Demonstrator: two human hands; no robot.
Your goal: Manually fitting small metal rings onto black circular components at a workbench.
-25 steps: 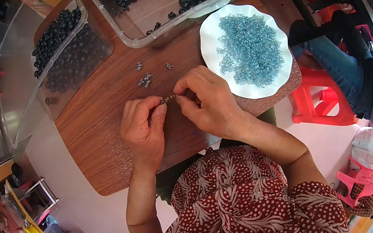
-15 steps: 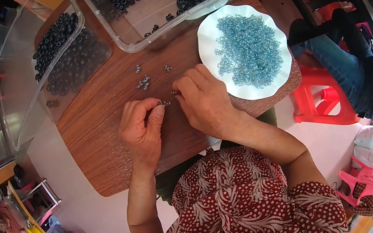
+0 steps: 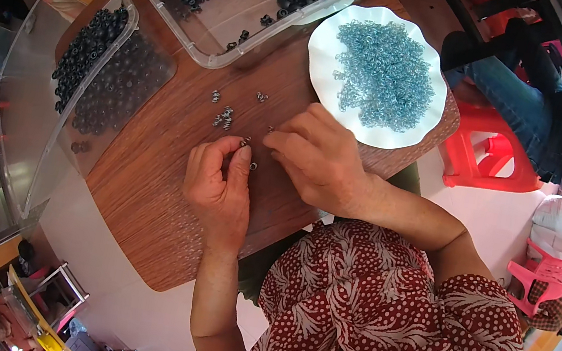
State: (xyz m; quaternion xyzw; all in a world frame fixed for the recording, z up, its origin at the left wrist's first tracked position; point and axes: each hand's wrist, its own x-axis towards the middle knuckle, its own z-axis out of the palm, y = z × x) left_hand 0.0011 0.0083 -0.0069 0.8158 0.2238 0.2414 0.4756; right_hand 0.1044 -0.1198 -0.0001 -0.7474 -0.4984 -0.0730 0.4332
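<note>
Left hand (image 3: pixel 219 188) is pinching a small dark ring (image 3: pixel 245 142); right hand (image 3: pixel 317 158) is curling, fingertips near another ring (image 3: pixel 270 130) on the table (image 3: pixel 148 176), white plate (image 3: pixel 324 87) of blue rings (image 3: pixel 385 74) lying far right

Bright, even daylight; soft shadows under hands on table (image 3: pixel 147 184); sharp centre, strong fisheye bending, black vignette around rim.

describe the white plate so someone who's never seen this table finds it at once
Start at the round wooden table and go to its far right edge, just beyond the person's right hand. The white plate sits there, scallop-rimmed and heaped with small blue rings. The clear plastic tubs to its left hold black rings instead.
</note>
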